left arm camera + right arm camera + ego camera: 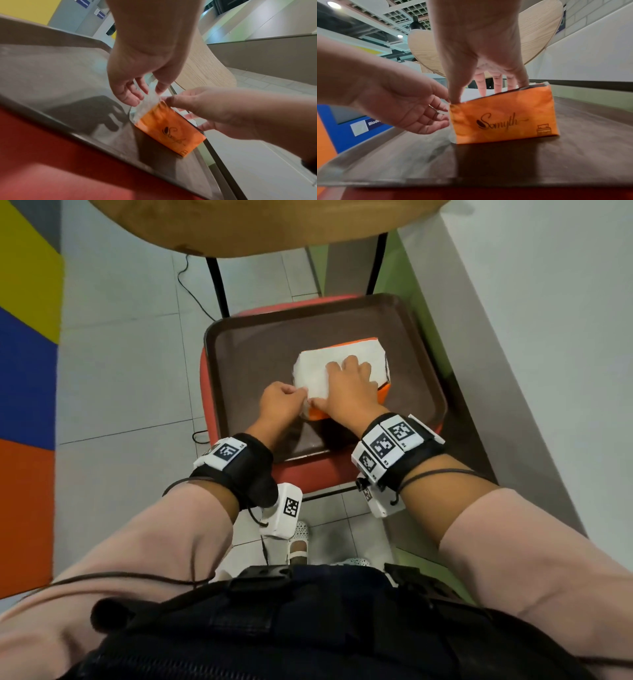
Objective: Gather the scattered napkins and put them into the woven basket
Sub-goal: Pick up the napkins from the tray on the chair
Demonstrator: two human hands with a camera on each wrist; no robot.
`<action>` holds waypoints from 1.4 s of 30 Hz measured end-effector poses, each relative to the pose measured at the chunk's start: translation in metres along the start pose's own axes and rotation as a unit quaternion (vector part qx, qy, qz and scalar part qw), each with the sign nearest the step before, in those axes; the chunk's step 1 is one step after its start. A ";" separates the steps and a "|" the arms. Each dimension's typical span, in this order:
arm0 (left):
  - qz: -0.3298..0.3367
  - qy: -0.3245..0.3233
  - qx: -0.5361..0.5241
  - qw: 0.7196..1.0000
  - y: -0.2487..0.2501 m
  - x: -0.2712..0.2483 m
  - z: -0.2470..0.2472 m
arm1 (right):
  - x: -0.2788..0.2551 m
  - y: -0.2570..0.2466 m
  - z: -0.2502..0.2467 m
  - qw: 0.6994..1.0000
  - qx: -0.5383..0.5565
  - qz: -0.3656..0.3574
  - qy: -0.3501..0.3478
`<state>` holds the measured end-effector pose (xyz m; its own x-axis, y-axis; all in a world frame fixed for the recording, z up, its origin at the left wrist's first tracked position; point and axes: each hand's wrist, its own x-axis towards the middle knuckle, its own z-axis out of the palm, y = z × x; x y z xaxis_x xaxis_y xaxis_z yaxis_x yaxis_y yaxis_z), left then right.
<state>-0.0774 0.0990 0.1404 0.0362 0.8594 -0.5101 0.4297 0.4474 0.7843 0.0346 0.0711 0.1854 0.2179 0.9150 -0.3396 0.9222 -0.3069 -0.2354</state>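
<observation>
An orange napkin pack [317, 371] with a white top stands on a brown tray [246, 361]. My right hand [347, 380] lies across the pack's top with straight fingers, and its thumb presses the near left corner [455, 98]. My left hand [301, 402] is at the pack's left end, where its thumb and fingers pinch the clear plastic flap [149, 100]. The left wrist view shows the pack [171, 129] side on, as does the right wrist view [503, 119]. No woven basket shows in any view.
The tray rests on a red chair seat [308, 474]. Beyond it a round wooden table [257, 224] stands on black legs [217, 285]. A white wall [548, 320] runs close along the right, and a cable [191, 289] trails over the tiled floor on the left.
</observation>
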 end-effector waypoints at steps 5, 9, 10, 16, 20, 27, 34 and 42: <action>0.012 0.010 0.011 1.000 -0.003 -0.002 0.000 | 0.005 -0.008 0.006 1.000 -0.020 0.018 -0.013; 0.035 0.018 0.029 0.999 -0.002 -0.004 0.001 | 0.011 -0.012 0.012 0.998 -0.052 0.026 0.001; 0.038 0.022 0.029 0.999 -0.001 -0.004 0.001 | 0.012 -0.012 0.014 0.998 -0.063 0.027 0.012; 0.042 0.019 0.042 0.998 0.000 -0.004 -0.001 | 0.014 -0.004 0.027 0.992 -0.123 -0.006 0.033; 0.058 0.046 0.051 0.996 0.000 -0.006 -0.001 | 0.016 0.000 0.026 0.988 -0.151 -0.027 0.035; 0.087 0.039 -0.014 0.995 -0.007 -0.010 0.000 | 0.014 0.002 0.037 0.977 -0.187 -0.052 0.092; 0.107 0.053 0.048 0.992 -0.008 -0.009 0.003 | 0.021 0.003 0.034 0.980 -0.178 -0.078 0.034; 0.097 0.059 0.053 0.992 -0.007 -0.010 0.003 | 0.022 0.001 0.034 0.977 -0.193 -0.081 0.039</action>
<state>-0.0780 0.0861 0.1388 0.0237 0.9525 -0.3035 0.5177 0.2480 0.8189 0.0295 0.0820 0.1470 0.0680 0.9651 -0.2530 0.9951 -0.0475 0.0864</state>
